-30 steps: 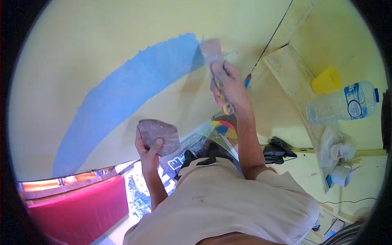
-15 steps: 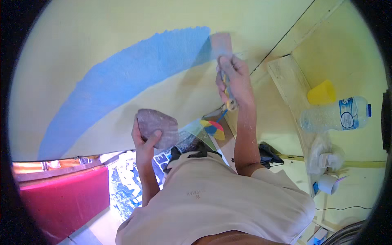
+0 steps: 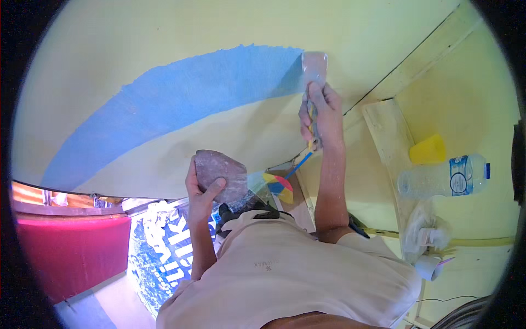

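My right hand (image 3: 322,112) is closed around the handle of a putty knife (image 3: 314,67), its pale, wide blade pointing up against the cream panel (image 3: 181,22). That blade sits at the right end of a curved blue band (image 3: 164,104) on the panel. Lower and to the left, my left hand (image 3: 204,194) grips a flat brownish-grey plate (image 3: 222,174), thumb on its face and fingers behind it. The plate looks dusty and is held apart from the knife.
To the right, a yellow cup (image 3: 428,149), a clear plastic bottle (image 3: 444,176), a crumpled plastic bag (image 3: 419,233) and a white cup (image 3: 428,267) stand along a wooden ledge (image 3: 381,129). A red surface (image 3: 71,252) is at lower left. A multicoloured object (image 3: 279,186) shows behind the plate.
My view has shifted, so the side items appear further left. The putty knife, blurred before, shows sharply now, still by the band's right end. Both hands keep their holds.
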{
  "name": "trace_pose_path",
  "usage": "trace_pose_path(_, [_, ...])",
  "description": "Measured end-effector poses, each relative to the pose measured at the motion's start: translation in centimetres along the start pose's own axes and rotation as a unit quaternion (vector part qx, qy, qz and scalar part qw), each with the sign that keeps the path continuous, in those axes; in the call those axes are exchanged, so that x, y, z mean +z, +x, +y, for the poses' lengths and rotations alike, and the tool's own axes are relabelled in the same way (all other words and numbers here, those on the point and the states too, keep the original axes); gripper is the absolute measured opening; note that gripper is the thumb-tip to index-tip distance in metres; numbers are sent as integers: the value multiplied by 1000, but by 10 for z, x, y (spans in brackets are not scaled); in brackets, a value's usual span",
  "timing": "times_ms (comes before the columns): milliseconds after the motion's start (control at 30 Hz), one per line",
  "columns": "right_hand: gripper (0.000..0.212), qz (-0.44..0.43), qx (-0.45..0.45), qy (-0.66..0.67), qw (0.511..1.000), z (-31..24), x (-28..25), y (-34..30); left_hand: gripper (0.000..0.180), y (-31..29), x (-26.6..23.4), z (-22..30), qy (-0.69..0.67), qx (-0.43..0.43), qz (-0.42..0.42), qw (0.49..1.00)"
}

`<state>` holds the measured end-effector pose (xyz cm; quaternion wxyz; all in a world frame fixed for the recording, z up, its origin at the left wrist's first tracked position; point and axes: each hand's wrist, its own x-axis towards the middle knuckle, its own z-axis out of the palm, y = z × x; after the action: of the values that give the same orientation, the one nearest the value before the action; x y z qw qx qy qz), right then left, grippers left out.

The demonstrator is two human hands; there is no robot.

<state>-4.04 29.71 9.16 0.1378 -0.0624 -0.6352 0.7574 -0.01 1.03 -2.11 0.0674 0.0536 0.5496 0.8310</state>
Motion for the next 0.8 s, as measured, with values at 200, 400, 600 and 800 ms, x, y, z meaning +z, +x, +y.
trace_pose_path(200, [32,-37,0,-7,999,15,-11,4,88,-14,-3,-6,18,17,68,997])
trace_pose_path(400, [32,-32,-2,-16,999,14,-9,2,79,-11,0,-6,47,6,31,998])
trace_pose_path(600, [30,-38,-4,-24,999,13,-9,8,75,-15,6,-10,21,-14,36,999])
trace_pose_path(800, [28,-35,2,-49,998,-3,-14,2,79,-16,6,-13,10,-13,38,999])
